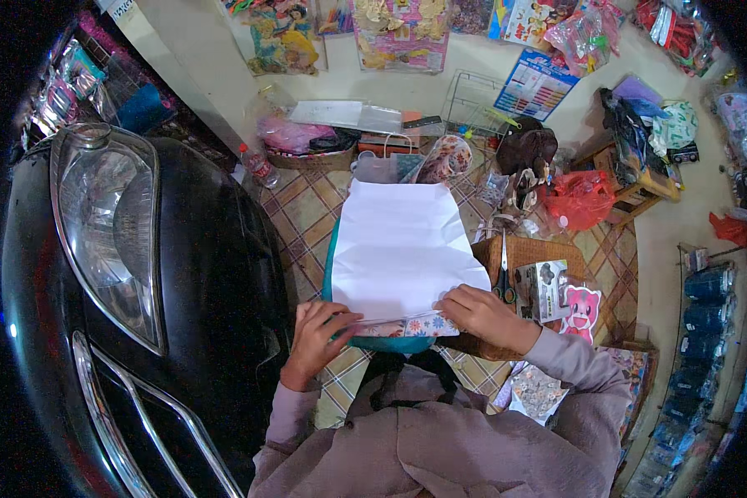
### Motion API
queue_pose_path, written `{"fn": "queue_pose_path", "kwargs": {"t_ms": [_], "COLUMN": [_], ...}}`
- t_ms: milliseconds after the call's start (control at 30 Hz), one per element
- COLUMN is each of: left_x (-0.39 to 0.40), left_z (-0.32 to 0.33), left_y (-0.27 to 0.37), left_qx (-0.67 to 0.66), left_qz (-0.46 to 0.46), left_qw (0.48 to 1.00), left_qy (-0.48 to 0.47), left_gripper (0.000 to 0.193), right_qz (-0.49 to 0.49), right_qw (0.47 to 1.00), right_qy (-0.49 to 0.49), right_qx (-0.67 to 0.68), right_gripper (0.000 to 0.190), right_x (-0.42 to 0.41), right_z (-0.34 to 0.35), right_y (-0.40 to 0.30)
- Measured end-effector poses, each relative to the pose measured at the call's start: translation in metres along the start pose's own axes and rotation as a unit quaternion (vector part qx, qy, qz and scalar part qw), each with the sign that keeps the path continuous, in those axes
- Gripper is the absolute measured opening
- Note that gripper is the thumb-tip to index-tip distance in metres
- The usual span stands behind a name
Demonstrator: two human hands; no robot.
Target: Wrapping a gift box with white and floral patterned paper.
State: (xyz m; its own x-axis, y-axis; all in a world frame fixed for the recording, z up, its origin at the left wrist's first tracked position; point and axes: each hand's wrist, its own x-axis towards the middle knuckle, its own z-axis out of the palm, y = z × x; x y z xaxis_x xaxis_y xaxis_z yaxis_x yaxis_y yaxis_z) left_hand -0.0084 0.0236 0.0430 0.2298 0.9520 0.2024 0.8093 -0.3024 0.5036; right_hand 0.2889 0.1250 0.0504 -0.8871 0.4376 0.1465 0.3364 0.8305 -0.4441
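Observation:
A large creased sheet of paper (404, 249), its white side up, lies over a teal surface (327, 267) in front of me. Its near edge is turned up, showing a strip with a flower pattern. My left hand (324, 330) is at the left end of this strip, fingers bent and slightly blurred; whether they pinch the paper cannot be told. My right hand (482, 314) grips the right end of the folded edge between thumb and fingers. Scissors with black and green handles (504, 286) rest on a woven rattan surface (535, 249) to the right.
A black vehicle's front with its headlight (112, 230) fills the left side. A box (538, 289) and a pink cartoon figure (580, 311) stand right of the scissors. Beyond the paper are a floral roll (451, 159), a plastic bottle (259, 167) and a red plastic bag (580, 198).

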Motion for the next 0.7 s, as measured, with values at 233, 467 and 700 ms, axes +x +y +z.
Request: {"fn": "queue_pose_path", "kwargs": {"t_ms": [233, 467, 700], "left_x": [0.002, 0.009, 0.004], "left_z": [0.008, -0.002, -0.004], "left_y": [-0.008, -0.010, -0.019], "left_qx": [0.002, -0.019, -0.027], "left_qz": [-0.014, -0.034, -0.035], "left_qw": [1.000, 0.999, 0.999], "left_qy": [0.019, -0.005, 0.023], "left_gripper": [0.013, 0.013, 0.012], "right_qz": [0.028, 0.048, 0.059], "right_qw": [0.998, 0.999, 0.997], "right_qy": [0.043, -0.023, -0.038], "right_qx": [-0.019, 0.002, -0.017], "right_gripper": [0.018, 0.021, 0.025], "right_x": [-0.003, -0.002, -0.009], "right_z": [0.001, -0.014, -0.025], "right_y": [-0.001, -0.003, -0.006]}}
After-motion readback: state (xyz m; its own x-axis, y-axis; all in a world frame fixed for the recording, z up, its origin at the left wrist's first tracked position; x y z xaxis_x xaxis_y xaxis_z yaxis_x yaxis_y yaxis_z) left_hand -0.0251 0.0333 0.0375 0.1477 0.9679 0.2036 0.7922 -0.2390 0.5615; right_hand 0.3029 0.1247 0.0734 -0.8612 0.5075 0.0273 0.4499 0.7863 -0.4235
